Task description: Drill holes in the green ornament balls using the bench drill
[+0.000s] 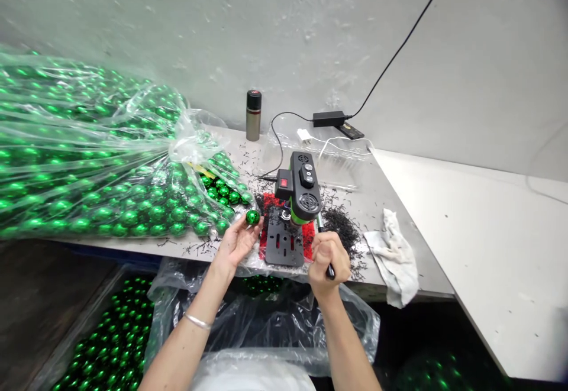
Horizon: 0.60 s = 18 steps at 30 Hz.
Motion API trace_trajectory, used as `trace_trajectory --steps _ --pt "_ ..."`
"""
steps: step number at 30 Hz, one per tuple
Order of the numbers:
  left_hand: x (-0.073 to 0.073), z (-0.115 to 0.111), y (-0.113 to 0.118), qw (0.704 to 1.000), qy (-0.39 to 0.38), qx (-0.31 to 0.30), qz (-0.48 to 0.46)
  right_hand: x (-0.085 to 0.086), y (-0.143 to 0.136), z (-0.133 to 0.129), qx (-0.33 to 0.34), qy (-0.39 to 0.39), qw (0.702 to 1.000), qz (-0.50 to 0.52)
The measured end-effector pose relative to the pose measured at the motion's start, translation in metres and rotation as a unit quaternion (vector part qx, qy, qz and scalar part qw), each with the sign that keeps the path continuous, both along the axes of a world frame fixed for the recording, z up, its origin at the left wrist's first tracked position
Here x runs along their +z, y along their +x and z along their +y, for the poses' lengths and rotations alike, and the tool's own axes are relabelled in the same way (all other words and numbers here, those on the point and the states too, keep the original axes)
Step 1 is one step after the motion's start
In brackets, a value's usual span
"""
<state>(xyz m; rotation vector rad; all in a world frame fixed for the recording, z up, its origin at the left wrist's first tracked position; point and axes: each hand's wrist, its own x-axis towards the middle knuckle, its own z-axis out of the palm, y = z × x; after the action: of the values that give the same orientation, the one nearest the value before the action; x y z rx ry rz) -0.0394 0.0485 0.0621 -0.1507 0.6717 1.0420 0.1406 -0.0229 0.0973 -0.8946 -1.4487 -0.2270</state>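
The left hand (237, 242), palm up and half-curled, holds a glossy green bauble (252, 217) at its fingertips just beside the benchtop drill press (304, 185), presumably for ready reach; the right hand (329, 256) is wrapped round the lever handle (331, 272), apparently for leverage.

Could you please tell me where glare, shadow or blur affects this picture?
In the head view, bright glints dot the clear bag and the green ball in the left hand; in the head view, deep shadow under the table swallows detail; also in the head view, the balls at lower right look dim and soft, while the black machine reads fairly clearly.
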Motion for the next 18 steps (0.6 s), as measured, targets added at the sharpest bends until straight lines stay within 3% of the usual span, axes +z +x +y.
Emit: trace_trajectory --steps 3,9,13,18 --pt "0.002 -0.001 -0.003 1.000 -0.009 -0.005 -0.006 -0.001 0.000 0.000 -0.005 -0.001 1.000 0.006" --pt "0.003 -0.002 0.001 0.997 0.020 0.059 0.053 0.004 0.000 0.001 -0.002 0.003 1.000 0.003" --pt "0.002 -0.002 0.001 0.996 0.058 0.030 0.059 0.022 -0.002 0.002 -0.012 -0.018 1.000 0.021" --pt "0.002 -0.003 0.006 0.994 0.032 0.005 0.107 0.046 -0.003 0.004 -0.030 -0.082 0.995 0.049"
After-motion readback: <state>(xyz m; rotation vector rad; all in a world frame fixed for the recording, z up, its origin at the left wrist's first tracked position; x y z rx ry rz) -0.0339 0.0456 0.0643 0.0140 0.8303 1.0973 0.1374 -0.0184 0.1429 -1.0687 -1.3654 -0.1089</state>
